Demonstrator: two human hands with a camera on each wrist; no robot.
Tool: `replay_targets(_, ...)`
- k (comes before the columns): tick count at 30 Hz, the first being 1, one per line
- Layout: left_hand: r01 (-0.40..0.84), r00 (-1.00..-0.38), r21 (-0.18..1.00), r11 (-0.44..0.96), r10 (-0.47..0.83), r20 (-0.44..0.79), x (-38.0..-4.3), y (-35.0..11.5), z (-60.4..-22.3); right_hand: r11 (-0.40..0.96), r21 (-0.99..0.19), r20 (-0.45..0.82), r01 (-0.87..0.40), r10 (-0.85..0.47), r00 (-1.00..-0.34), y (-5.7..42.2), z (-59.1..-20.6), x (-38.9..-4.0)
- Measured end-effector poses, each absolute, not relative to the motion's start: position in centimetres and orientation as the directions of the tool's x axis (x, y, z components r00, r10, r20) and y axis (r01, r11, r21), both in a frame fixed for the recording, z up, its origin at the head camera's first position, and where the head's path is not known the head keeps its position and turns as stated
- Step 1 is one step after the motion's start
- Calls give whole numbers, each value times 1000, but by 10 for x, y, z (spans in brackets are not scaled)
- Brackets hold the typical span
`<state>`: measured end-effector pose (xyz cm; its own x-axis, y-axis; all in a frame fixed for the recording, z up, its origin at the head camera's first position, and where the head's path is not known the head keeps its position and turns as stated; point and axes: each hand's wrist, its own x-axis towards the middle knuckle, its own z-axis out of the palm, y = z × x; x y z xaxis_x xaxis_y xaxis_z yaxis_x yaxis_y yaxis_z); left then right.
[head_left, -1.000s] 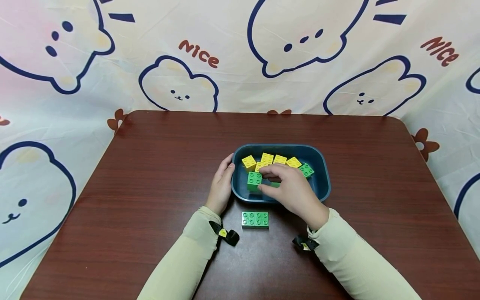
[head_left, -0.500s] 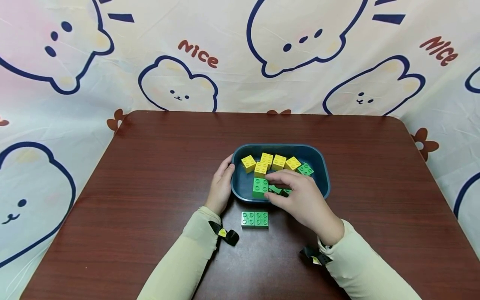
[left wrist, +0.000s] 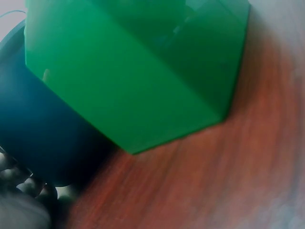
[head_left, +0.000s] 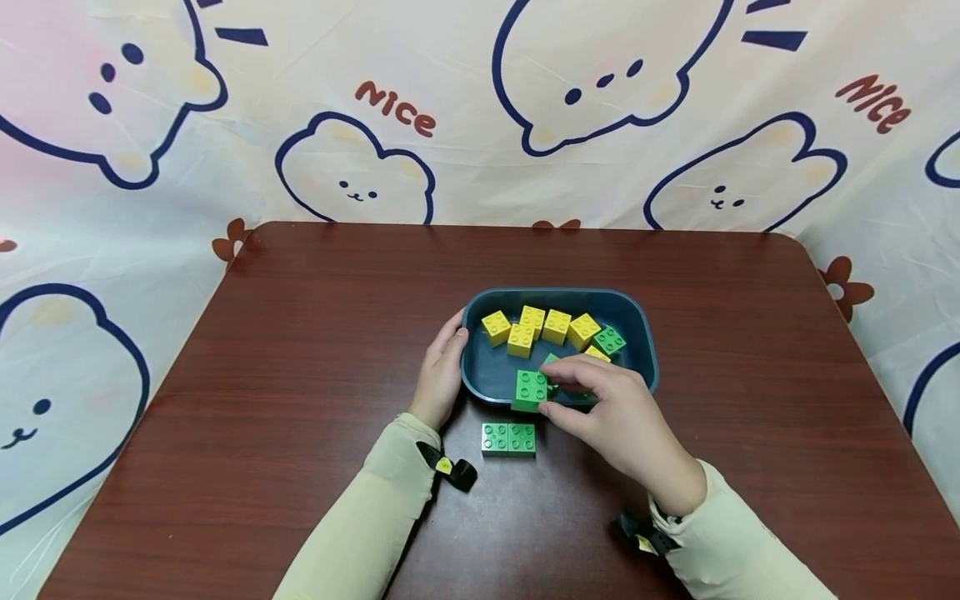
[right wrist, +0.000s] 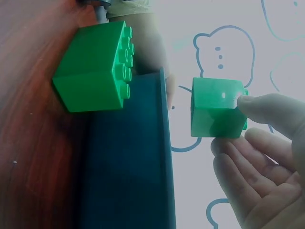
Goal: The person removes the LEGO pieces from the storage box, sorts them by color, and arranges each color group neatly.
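Far left: white cloth (head_left: 465,79) with dark blue animal outlines, running behind the dark red-brown wood-grain table (head_left: 300,358). Next, pale green left sleeve (head_left: 352,508) and black wrist strap (head_left: 459,474).

Left hand (head_left: 437,379): on the left end of the dark blue rounded-rectangle tray (head_left: 487,367), fingers roughly straight along the outer wall, thumb by the rim.

In the tray, starting left: square yellow plastic brick (head_left: 496,328), then more yellow ones strung along the far half, the row ending beside a square green plastic brick (head_left: 608,340).

On the table, just in front of the tray: oblong green plastic block (head_left: 508,439), studs up. Line across its middle; can't tell if one brick or two.

Right of that, over the tray's near rim: four-stud green plastic brick (head_left: 529,390), studs up, pinched between thumb and fingers of the right hand (head_left: 626,417). Right wrist view has it apart from the oblong block.

Under that hand, more bricks partly show, mostly green; count hidden.

Far right: pale green right sleeve (head_left: 738,537).
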<state>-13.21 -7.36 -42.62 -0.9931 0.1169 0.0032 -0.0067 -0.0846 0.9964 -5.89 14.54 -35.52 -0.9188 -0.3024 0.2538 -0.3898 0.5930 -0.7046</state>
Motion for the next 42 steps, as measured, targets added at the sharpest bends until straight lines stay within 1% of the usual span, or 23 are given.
replay_targets(7,-23,-992,997,-69,129,-14,-132,-73,-425,588,-700,272,-405,-305,-913,149,-358,-51)
replay_targets(16,-28,-990,995,-96,142,-14,-132,-73,-425,583,-679,320,-446,-312,-895,155,-365,-42)
replay_targets(23,-31,-990,997,-77,139,-20,-132,-74,-424,555,-711,291,-431,-326,-900,159,-368,-37)
replay_targets(29,-29,-989,997,-77,148,-17,-133,-76,-424,559,-711,285,-427,-326,-901,162,-372,-34)
replay_targets(42,-31,-987,995,-92,160,-16,-132,-76,-424,571,-730,252,-375,-286,-925,167,-388,-29)
